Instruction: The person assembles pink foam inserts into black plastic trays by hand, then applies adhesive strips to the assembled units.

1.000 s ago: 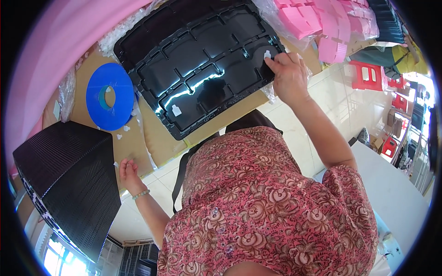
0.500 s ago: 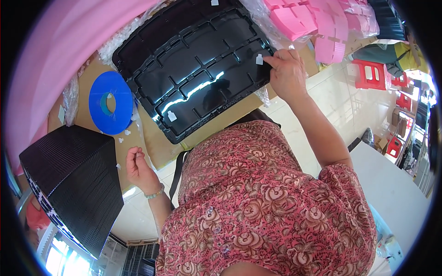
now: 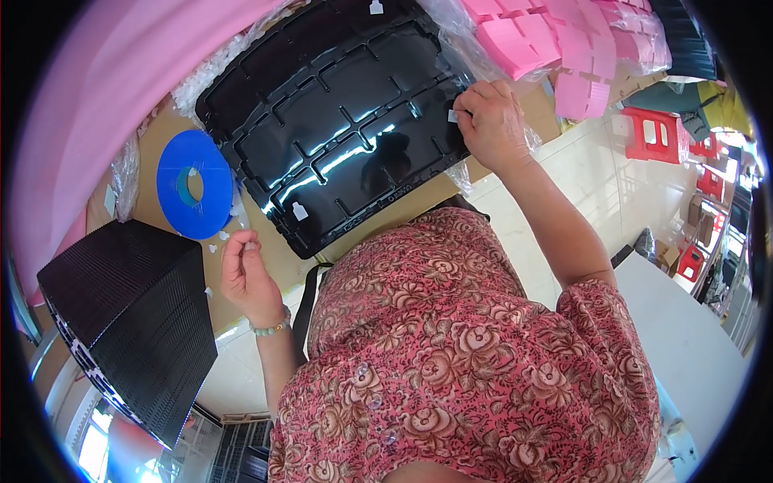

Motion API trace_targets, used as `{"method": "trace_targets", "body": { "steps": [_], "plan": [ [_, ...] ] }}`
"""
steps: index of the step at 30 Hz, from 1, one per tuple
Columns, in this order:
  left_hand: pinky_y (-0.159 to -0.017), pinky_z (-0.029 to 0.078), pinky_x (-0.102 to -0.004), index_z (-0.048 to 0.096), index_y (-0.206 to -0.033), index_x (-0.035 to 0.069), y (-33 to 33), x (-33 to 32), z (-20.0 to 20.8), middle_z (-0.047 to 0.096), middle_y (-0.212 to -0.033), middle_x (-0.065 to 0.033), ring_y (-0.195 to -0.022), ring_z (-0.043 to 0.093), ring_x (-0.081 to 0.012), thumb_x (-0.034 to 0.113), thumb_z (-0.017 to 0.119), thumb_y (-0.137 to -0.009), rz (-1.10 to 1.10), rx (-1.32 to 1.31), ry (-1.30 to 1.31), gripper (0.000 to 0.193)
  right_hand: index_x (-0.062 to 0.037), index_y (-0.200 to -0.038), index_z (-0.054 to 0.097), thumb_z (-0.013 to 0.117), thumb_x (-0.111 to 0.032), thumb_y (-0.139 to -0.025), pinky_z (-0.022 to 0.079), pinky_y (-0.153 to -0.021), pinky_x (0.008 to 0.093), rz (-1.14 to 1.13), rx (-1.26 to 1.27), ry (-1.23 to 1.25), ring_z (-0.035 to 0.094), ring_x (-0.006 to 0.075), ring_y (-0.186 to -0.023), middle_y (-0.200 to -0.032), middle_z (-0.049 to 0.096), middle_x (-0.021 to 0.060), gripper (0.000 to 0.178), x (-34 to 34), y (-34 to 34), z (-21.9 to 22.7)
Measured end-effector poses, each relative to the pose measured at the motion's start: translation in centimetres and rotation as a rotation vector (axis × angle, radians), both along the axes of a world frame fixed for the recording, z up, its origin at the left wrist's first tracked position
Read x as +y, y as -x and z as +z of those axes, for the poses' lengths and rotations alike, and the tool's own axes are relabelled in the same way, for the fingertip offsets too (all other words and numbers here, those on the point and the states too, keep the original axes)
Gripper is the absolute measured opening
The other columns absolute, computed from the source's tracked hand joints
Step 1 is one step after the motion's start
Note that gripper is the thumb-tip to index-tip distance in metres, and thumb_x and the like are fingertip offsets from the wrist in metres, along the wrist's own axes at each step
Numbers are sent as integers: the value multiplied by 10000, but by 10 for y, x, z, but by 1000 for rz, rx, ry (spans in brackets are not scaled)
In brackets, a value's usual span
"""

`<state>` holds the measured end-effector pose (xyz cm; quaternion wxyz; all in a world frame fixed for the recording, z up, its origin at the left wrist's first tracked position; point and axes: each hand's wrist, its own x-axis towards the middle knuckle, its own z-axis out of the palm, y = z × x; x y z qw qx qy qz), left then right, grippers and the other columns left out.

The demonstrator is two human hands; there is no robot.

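A shiny black plastic tray (image 3: pixel 354 137) with moulded ridges lies on the brown work surface. Small white bottle-shaped stickers sit on it, among them a near-left sticker (image 3: pixel 300 211) and a far sticker (image 3: pixel 376 7). My right hand (image 3: pixel 493 127) is at the tray's right edge, its fingers bunched on a white sticker (image 3: pixel 452 117) that they partly cover. Off the tray's near left corner, my left hand (image 3: pixel 251 278) is raised with thumb and fingers pinched together. Whatever that pinch holds is too small to make out.
Left of the tray lies a blue roll (image 3: pixel 196 185), with small white scraps near it. A tall stack of black ridged trays (image 3: pixel 133 290) stands at the left. Pink slotted sheets (image 3: pixel 584 56) and clear plastic film (image 3: pixel 451 40) are at the far right; a red stool (image 3: pixel 654 135) stands beyond.
My right-hand fingers have closed in over the right sticker and cover more of it. My left hand has shifted slightly up and right, still pinched.
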<state>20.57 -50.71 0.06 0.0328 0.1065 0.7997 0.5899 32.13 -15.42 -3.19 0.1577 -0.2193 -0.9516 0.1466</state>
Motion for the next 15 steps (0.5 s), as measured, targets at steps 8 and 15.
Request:
{"method": "trace_targets", "body": {
  "steps": [8,15],
  "plan": [
    [-748,438,-224,638,-1001,-15,-2,62,19,599,-898,-45,-823,553,-109,-54,543,-872,-232,22,-3,164,-81,-784,637,639,-83,-744,396,-816,398,61,137,-32,527,275,-933,-869,573,66,40,-22,-26,-2],
    [-665,448,-230,666,-936,-1,-8,100,23,595,-775,-46,-694,548,-104,-37,578,-844,-483,-23,98,132,-92,-796,627,627,-70,-742,403,-778,404,43,116,-25,524,275,-897,-852,572,55,58,0,-4,-11]
  ]
}}
